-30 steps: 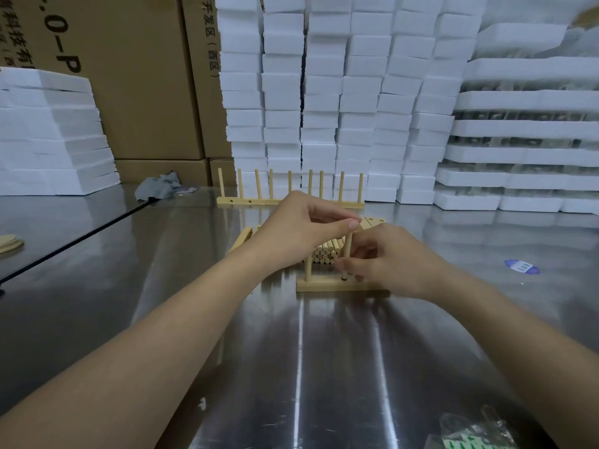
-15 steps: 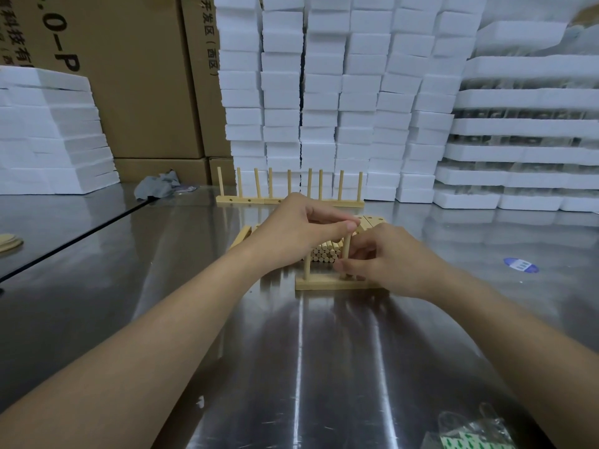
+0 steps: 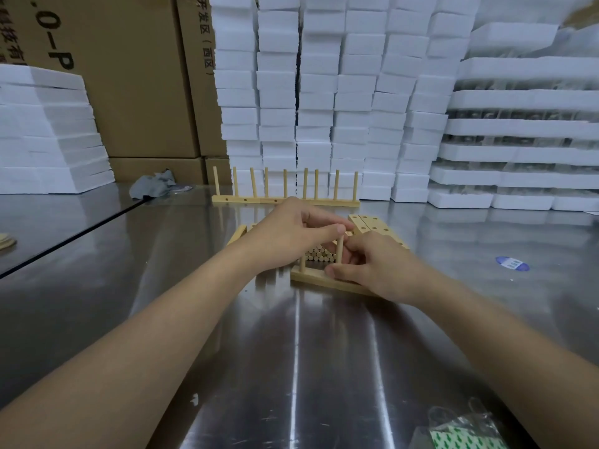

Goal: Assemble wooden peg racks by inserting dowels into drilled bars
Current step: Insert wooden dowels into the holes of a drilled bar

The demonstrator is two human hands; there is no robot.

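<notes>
Work surface: reflective stainless-steel table (image 3: 291,367), backed by stacked white foam blocks (image 3: 324,92) and cardboard cartons (image 3: 136,76) — a grey rag (image 3: 152,186) at the far left edge, a plastic bag of green-printed pieces (image 3: 460,432) at the near right. The drilled bar (image 3: 311,276) lies flat mid-table with one dowel already upright near its left end; the left hand (image 3: 291,234) pinches the top of a second dowel (image 3: 339,251) between thumb and fingers, standing it on the bar, while the right hand (image 3: 376,267) closes its fingers around the dowel's lower part with the thumb laid along the bar. Behind the hands lie a bundle of loose dowels (image 3: 319,255) and spare drilled bars (image 3: 369,223) — a finished peg rack (image 3: 285,199) stands further back, just before the foam.
</notes>
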